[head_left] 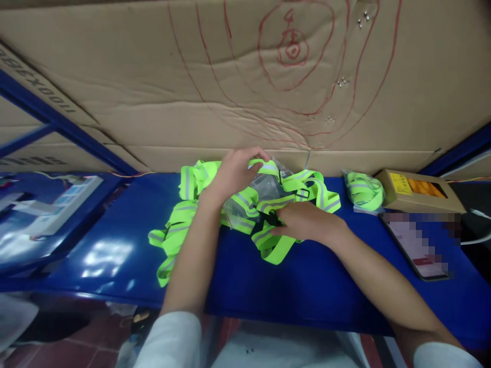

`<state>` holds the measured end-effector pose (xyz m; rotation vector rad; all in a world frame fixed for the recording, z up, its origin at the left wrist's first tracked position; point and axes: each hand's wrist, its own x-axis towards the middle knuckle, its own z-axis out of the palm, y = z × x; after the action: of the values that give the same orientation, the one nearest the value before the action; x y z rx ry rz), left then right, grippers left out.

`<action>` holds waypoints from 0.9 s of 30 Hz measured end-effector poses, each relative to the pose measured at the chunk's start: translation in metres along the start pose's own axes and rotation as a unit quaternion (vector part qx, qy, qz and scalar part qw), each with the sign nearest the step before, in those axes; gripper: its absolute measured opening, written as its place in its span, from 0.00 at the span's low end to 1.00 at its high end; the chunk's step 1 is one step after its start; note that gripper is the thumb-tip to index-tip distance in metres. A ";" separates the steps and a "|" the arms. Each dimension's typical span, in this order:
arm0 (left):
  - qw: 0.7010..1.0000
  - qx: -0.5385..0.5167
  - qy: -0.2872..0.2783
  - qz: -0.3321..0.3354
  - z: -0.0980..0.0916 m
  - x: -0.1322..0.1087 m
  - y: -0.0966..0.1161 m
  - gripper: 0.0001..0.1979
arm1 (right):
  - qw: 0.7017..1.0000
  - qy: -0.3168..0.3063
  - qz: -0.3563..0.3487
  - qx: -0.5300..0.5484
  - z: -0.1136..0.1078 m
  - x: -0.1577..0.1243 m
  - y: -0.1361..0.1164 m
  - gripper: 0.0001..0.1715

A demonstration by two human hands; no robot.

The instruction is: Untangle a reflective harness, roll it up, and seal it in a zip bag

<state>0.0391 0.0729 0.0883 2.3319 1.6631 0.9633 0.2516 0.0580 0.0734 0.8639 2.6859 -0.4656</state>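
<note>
A loose heap of neon-yellow reflective straps (178, 225) with grey stripes lies on the blue table. Clear plastic bags (267, 188) are mixed in among them. My left hand (242, 171) reaches over the far side of the heap, its fingers curled and closed at the end of a strap. Lower and to the right, my right hand (301, 220) is closed on a strap near a dark piece; its fingertips are partly hidden. A black buckle (303, 193) shows on a strap just above that hand.
To the right sit a bagged strap bundle (363, 190), a cardboard box (422, 191) with a yellow label and a phone (418, 248). Behind stands a cardboard wall (153, 128) with red rings drawn on it. A white power strip (63, 207) is at left.
</note>
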 end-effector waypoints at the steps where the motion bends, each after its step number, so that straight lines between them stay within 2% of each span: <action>1: 1.000 0.001 -0.005 0.002 0.000 0.000 -0.001 0.11 | 1.000 -0.003 -0.015 0.003 0.003 0.007 0.003 0.18; 3: 1.000 0.000 -0.017 0.008 -0.002 -0.001 0.001 0.10 | 0.999 0.006 -0.050 0.017 0.003 0.017 0.014 0.14; 6: 0.997 -0.034 -0.050 0.046 -0.011 -0.005 0.013 0.10 | 0.993 0.036 -0.086 0.071 -0.008 0.012 0.032 0.13; 10: 0.968 -0.131 -0.163 0.138 -0.024 -0.015 0.039 0.17 | 0.976 0.096 -0.099 0.169 -0.028 -0.012 0.049 0.13; 12: 0.961 -0.118 -0.194 0.156 -0.026 -0.020 0.049 0.24 | 0.967 0.107 -0.099 0.207 -0.036 -0.025 0.055 0.16; 15: 0.971 -0.051 -0.183 0.146 -0.023 -0.025 0.058 0.29 | 0.951 0.123 -0.109 0.262 -0.042 -0.039 0.061 0.20; 19: 0.981 0.002 -0.138 0.139 -0.020 -0.025 0.065 0.32 | 0.918 0.188 -0.115 0.330 -0.045 -0.048 0.064 0.20; 23: 0.983 0.062 -0.103 0.140 -0.023 -0.025 0.072 0.29 | 0.900 0.230 -0.107 0.354 -0.048 -0.054 0.061 0.21; 27: 0.985 0.107 -0.062 0.124 -0.022 -0.027 0.076 0.27 | 0.879 0.306 -0.104 0.351 -0.049 -0.067 0.048 0.20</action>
<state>0.0830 0.0140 0.1280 2.7293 1.5229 0.6846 0.3247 0.0796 0.1319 1.0250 3.2332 -1.5141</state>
